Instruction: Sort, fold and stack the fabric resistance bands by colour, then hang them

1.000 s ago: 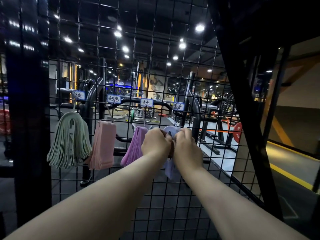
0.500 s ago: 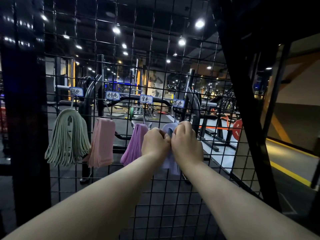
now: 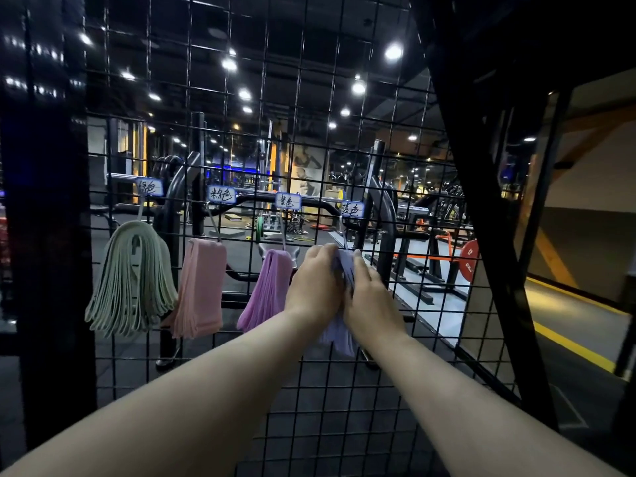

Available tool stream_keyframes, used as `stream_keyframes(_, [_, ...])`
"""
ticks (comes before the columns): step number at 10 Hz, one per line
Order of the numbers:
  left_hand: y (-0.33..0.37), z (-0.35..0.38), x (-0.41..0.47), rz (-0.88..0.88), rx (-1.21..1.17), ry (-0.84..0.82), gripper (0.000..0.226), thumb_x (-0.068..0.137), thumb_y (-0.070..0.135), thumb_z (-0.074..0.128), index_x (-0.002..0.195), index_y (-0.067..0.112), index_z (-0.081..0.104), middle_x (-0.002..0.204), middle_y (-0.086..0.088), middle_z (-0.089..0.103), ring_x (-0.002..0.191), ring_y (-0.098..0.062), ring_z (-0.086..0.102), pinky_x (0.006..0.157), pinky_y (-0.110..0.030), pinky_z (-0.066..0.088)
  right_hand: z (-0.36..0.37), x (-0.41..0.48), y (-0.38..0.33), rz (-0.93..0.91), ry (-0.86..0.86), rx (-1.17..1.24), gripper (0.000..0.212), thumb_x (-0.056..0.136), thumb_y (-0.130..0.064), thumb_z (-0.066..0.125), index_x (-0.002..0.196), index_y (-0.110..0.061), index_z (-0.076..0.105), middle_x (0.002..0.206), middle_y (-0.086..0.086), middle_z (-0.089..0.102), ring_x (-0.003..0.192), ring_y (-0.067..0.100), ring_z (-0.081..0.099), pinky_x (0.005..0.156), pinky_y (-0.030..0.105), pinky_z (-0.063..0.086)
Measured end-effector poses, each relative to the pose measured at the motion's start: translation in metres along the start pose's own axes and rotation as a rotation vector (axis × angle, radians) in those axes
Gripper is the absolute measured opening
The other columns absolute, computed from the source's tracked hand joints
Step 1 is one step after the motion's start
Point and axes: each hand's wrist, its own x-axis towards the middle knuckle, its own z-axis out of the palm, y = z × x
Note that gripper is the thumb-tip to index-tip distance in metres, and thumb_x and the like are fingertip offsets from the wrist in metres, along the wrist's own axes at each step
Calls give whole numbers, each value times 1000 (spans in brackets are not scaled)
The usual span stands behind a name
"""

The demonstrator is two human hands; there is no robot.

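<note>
We see only the backs of both hands, so most of the fingertips are hidden behind the knuckles and the cloth. The left hand (image 3: pixel 315 287) curls its fingers round the left side and top of the blue bands (image 3: pixel 339 335). The right hand (image 3: pixel 370 297) closes on the right side, fingers held together against the fabric. Between them the middle of the bundle is covered, and only its pale top edge and loose lower ends show. Whether the bundle sits on the metal hook (image 3: pixel 344 232) above it we cannot tell, because the hook's lower end disappears behind the fingers. The handwriting on the four small tags is too blurred for us to read, including the label (image 3: pixel 352 210) over the blue bundle. Both forearms run out of the bottom edge.

The blue bands are at the right end of a row on a black wire grid (image 3: pixel 344 407) of thin square mesh. Just left of them the purple bands (image 3: pixel 266 290) droop as a soft folded wad, close beside the left hand. The pink bands (image 3: pixel 201 287) hang as a flat, smooth, oblong fold. The green bands (image 3: pixel 132 280) fan out from their hook in many narrow loops — a bell shape with ribbed edges. All look like matte woven cloth.
</note>
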Motion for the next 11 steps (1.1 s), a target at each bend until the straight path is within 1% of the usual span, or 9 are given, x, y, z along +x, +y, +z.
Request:
stream_keyframes(1, [-4,4,-4,-13,-79,-8,30,88,9,52,116,19,50,112,1,57,97,-18,59,86,-39,51,3,-6,-2,62,-119,18,78,98,-22,46,156,-15,-5,162,11,8,135,35,42,99,44,43])
stream_keyframes(2, [-11,8,-14,-91,-162,-86,32,87,12,50,115,24,41,106,3,60,91,-15,60,84,-40,52,13,-15,0,106,-187,40,90,96,-28,54,154,-12,-13,160,17,14,123,39,53,90,45,47])
stream_keyframes(4, [-32,24,-37,-239,-139,-228,15,88,40,39,95,27,37,93,-1,59,84,-23,61,81,-51,53,37,-34,7,180,-183,34,78,100,-34,43,155,-14,-8,145,16,39,118,36,54,92,49,48])
stream_keyframes(5, [-45,36,-38,-347,-322,-207,69,64,71,19,102,20,46,82,-10,57,78,-32,59,86,-65,50,42,-37,8,203,-229,25,76,101,-30,43,155,-8,-5,143,19,44,118,35,57,92,45,49])
stream_keyframes(6, [-48,42,-41,-462,-424,-205,73,57,67,22,101,16,50,73,-5,57,74,-29,56,88,-63,50,43,-41,9,219,-227,57,74,98,-27,49,153,-11,3,143,13,45,117,32,58,91,43,48])
stream_keyframes(7, [-42,35,-52,-446,-296,-268,27,78,41,43,94,18,44,80,-4,59,73,-25,57,74,-46,54,46,-46,13,252,-226,90,75,94,-29,54,152,-13,9,138,11,49,117,32,58,90,40,48])
stream_keyframes(8, [-52,41,-59,-436,-197,-267,10,95,16,45,87,22,43,86,4,58,74,-11,57,66,-28,48,47,-51,17,302,-238,61,68,93,-34,56,146,-9,20,125,13,60,112,31,61,82,35,49])
stream_keyframes(10, [-63,37,-81,-410,28,-459,11,92,24,54,84,16,54,88,-7,66,86,-27,68,72,-35,57,47,-68,24,391,-395,-9,27,96,-28,52,115,-9,51,111,10,64,95,28,62,70,29,43])
stream_keyframes(11, [-67,31,-103,-412,90,-527,19,95,28,50,92,11,58,94,-7,66,78,-22,66,70,-34,58,42,-86,25,415,-427,-11,16,96,-25,46,105,-13,49,104,7,60,86,24,55,68,28,41])
